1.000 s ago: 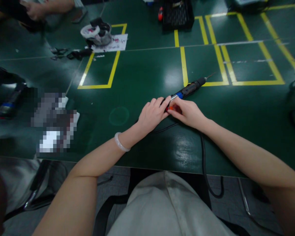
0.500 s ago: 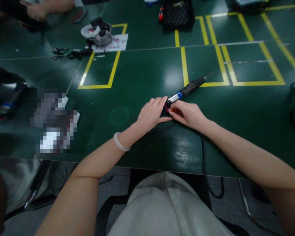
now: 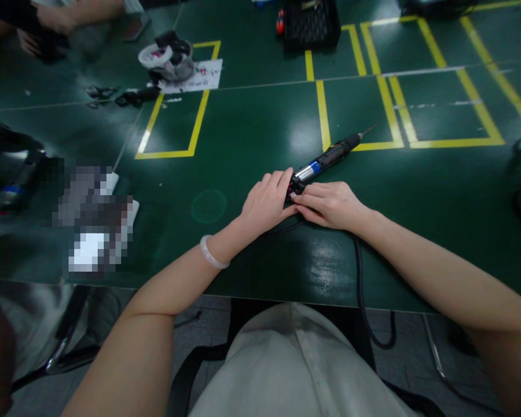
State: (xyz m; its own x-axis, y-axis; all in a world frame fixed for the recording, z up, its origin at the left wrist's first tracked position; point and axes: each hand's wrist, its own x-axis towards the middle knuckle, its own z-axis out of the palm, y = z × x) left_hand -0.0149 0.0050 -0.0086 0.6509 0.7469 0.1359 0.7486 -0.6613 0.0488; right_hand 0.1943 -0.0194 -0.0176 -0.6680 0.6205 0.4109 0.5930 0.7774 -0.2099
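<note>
An electric screwdriver (image 3: 327, 159), black with a silver and blue band, lies slanted on the green table, its thin bit pointing up and to the right. At its rear end, my left hand (image 3: 267, 200) is closed over the tool, fingers on top and thumb below. My right hand (image 3: 330, 204) pinches at the same end, its fingertips against small red and whitish parts (image 3: 292, 194) that are mostly hidden between the hands. A black cord (image 3: 359, 266) runs under the right wrist and over the table's front edge.
A white cup-like container (image 3: 169, 61) with dark items stands on a written sheet (image 3: 208, 75). At the back are a black bin (image 3: 312, 35) and a red-handled item (image 3: 280, 22). Another similar tool (image 3: 15, 185) lies at left. A co-worker's hands (image 3: 54, 23) show at top left.
My right fingertips have shifted slightly left and downward, closing in on the screwdriver's rear end. The orange-red bit seen between them is now mostly covered. My left hand keeps its hold.
</note>
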